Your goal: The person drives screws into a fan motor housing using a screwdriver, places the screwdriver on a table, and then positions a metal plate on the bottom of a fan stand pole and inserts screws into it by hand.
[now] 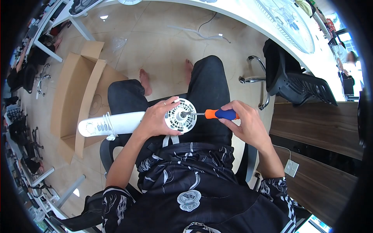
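Observation:
Across my lap lies a white fan body, its control panel with grey buttons and a tied cord at the left end. My left hand is closed around the round slotted motor housing, thumb and fingers on its rim. In my right hand is a screwdriver with an orange and blue handle. The shaft points left, and its tip is at the middle of the motor housing, near the metal shaft there. Whether the tip sits in a screw is too small to tell.
An open cardboard box stands on the floor at the left. To the right are a black office chair and a wooden cabinet. A white fan grille lies on the white table. Other people are in the background.

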The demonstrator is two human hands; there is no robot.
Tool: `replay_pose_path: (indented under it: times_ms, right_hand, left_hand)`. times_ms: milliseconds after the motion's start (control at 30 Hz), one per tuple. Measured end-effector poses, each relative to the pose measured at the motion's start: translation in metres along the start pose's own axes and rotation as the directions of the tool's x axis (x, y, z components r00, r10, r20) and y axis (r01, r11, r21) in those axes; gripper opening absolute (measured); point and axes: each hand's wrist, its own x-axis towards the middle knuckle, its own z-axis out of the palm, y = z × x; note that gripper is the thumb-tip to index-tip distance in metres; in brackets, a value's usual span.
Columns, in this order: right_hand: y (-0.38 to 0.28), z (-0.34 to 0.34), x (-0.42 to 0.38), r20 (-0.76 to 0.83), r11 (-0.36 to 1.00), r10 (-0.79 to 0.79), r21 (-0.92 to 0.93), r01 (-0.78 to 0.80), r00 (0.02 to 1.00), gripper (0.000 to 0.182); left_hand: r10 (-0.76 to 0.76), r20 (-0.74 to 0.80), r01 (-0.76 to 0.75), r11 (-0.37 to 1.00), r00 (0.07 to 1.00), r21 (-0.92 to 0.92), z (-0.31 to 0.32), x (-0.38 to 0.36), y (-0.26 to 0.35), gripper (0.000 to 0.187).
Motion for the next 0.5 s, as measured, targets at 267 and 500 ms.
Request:
replay_pose_path:
  times_ms: [267,500]
  right_hand:
    - [0.0016,0.0089,-0.0074,-0.017,0.999,0.003,-0.035,-0.004,1.000,0.029]
    - [0.0013,0.0060,-0.0022,0.008,1.000,0.007,-0.009,-0.007,1.000,0.029]
  left_hand:
    - [0.008,-0.001,-0.008,1.000,1.000,-0.003,-0.0006,0.0002,0.0008,0.097]
    - [0.004,0.001,-0.004,1.000,1.000,0.001,-0.0012,-0.0002,0.0021,0.097]
